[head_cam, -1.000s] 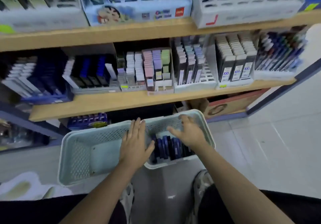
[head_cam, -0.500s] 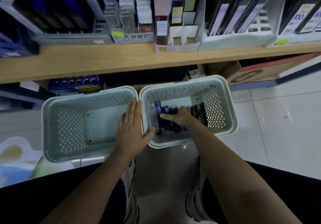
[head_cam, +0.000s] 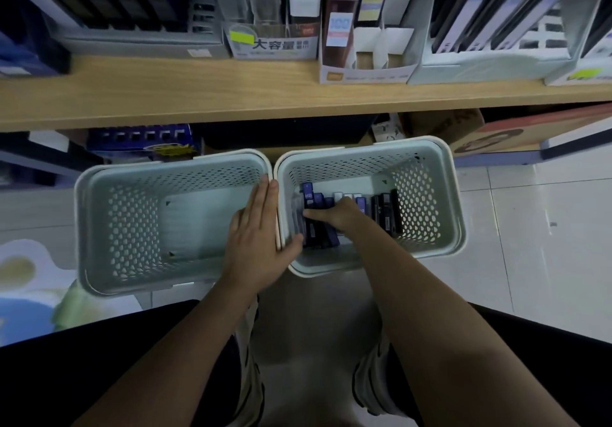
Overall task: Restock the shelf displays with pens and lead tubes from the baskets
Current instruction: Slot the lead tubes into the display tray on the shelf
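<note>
Wooden shelving (head_cam: 231,95) ran across the top of my view, its pale laminate board carrying cardboard and plastic display boxes (head_cam: 364,58) of stationery, some front slots looking unfilled. Below it, on the tiled floor (head_cam: 530,261), stood two pale green perforated plastic baskets with rounded rims, side by side and touching. I saw nothing lying in the left basket (head_cam: 99,227); the right basket (head_cam: 443,201) held a row of small lead tubes (head_cam: 314,203), dark blue and black flat cases, one marked HB. My left hand (head_cam: 261,237) lay flat with straight fingers over the two meeting rims, thumb inside the right basket, steadying them. My right hand (head_cam: 337,216) was down among the tubes, its grip curled over several; I judged it was gathering them, though the fingertips were hidden. I expected these cases to be light, rigid and smooth, hence apt to slide against each other, so I would pinch a small stack across its flat faces, squeezing evenly rather than by the ends.
</note>
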The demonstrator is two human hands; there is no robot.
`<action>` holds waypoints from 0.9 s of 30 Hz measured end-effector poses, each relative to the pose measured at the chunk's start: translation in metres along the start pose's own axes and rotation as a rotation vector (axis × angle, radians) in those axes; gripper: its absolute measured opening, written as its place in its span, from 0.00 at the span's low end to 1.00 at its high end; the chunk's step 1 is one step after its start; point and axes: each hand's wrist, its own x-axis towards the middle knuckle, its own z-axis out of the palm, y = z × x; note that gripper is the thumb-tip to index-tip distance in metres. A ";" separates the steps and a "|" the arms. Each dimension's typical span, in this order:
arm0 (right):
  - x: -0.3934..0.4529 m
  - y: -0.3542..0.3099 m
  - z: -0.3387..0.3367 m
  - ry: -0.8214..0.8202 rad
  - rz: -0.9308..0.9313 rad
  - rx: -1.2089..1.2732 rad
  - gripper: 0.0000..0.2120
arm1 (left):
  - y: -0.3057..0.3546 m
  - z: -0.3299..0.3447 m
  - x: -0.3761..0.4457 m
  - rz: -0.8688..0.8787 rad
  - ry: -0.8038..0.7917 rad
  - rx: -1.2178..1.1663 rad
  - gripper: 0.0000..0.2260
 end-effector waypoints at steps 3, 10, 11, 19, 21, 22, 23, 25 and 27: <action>0.000 0.005 -0.002 -0.041 0.034 0.004 0.43 | 0.000 0.000 0.000 0.002 -0.007 -0.021 0.42; -0.001 0.003 0.007 -0.108 0.066 -0.060 0.39 | -0.001 0.001 -0.001 0.002 -0.004 -0.026 0.42; 0.000 0.003 0.008 -0.130 0.070 -0.050 0.35 | -0.001 0.001 0.000 0.001 -0.004 -0.029 0.42; 0.002 0.006 0.003 -0.102 0.090 -0.037 0.36 | -0.001 0.000 0.000 0.010 0.007 -0.035 0.42; 0.001 0.008 0.003 -0.118 0.093 0.018 0.42 | -0.001 0.001 0.000 0.010 0.012 -0.039 0.41; 0.000 0.008 0.003 -0.134 0.091 0.055 0.45 | -0.001 0.001 0.000 0.010 0.016 -0.044 0.41; 0.001 0.010 0.004 -0.147 0.082 0.085 0.46 | -0.001 0.001 -0.001 0.010 0.018 -0.049 0.41; 0.001 0.012 0.004 -0.176 0.058 0.115 0.49 | -0.001 0.001 -0.001 0.006 0.018 -0.059 0.41; -0.001 0.012 0.003 -0.204 0.031 0.136 0.50 | 0.000 0.001 -0.001 0.008 0.022 -0.065 0.41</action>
